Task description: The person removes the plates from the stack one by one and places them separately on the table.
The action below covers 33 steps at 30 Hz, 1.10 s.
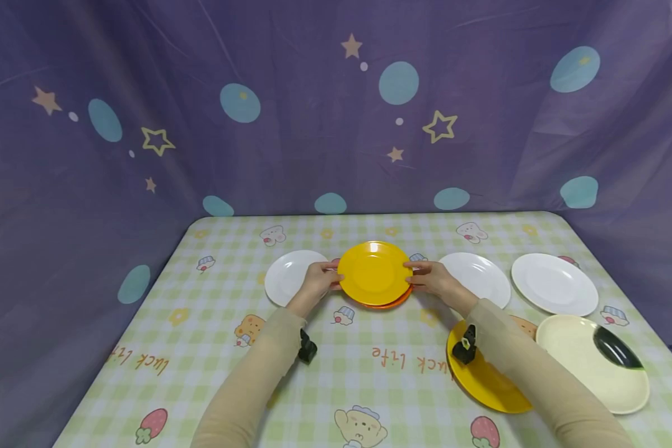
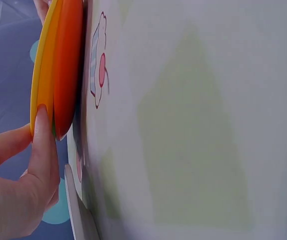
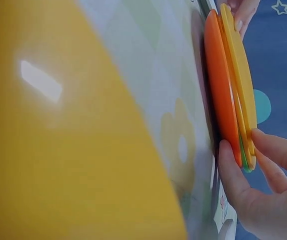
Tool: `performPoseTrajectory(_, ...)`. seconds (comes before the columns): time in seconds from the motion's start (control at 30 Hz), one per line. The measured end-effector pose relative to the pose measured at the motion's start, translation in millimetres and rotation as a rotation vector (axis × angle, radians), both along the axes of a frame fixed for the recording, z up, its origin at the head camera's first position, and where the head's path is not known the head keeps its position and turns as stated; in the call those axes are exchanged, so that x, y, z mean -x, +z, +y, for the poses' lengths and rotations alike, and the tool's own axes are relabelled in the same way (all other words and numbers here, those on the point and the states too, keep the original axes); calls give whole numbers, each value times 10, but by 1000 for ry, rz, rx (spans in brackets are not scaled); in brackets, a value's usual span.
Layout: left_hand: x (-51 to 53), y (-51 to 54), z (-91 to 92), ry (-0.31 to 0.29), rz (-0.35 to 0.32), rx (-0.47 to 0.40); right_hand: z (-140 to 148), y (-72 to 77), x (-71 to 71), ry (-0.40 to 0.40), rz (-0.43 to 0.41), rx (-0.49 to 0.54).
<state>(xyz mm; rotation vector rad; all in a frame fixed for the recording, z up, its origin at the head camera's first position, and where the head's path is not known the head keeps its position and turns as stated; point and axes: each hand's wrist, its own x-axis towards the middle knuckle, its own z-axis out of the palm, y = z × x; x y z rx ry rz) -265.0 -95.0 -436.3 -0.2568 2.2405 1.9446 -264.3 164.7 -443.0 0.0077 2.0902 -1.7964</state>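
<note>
A small yellow plate (image 1: 374, 274) lies on top of an orange plate (image 1: 394, 302) at the middle of the table, with a thin green edge (image 3: 246, 167) between them in the right wrist view. My left hand (image 1: 317, 284) pinches the yellow plate's left rim between thumb and fingers, as the left wrist view shows. My right hand (image 1: 438, 281) grips the stack's right side, one digit against the orange plate and others on the yellow rim. The stack sits on or just above the cloth; which, I cannot tell.
White plates stand at left (image 1: 289, 277), behind my right hand (image 1: 481, 280) and at far right (image 1: 554, 284). A larger yellow plate (image 1: 490, 382) is under my right forearm. Beside it lies a cream plate with a dark green patch (image 1: 582, 361). A checked cloth (image 1: 201, 386) covers the table.
</note>
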Motion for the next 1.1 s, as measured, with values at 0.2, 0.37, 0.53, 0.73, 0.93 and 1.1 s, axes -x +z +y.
performPoseTrajectory(0.2, -11, -6, -58, 31, -26, -33, 35, 9, -42, 42, 38, 29)
performPoseTrajectory(0.37, -43, 27, -110, 42, -48, -49, 45, 4, -52, 50, 53, 36)
performPoseTrajectory(0.53, -55, 32, -159, 48, -56, -65, 44, 11, -56, 48, 52, 38)
performPoseTrajectory(0.73, -83, 42, -216, 55, -38, -52, 32, 19, -51, 38, 46, 20)
performPoseTrajectory(0.93, -108, 50, -278, 71, -39, -22, 26, 13, -43, 27, 38, 6)
performPoseTrajectory(1.1, -110, 55, -334, 84, -39, -32, 29, 7, -38, 28, 38, 0)
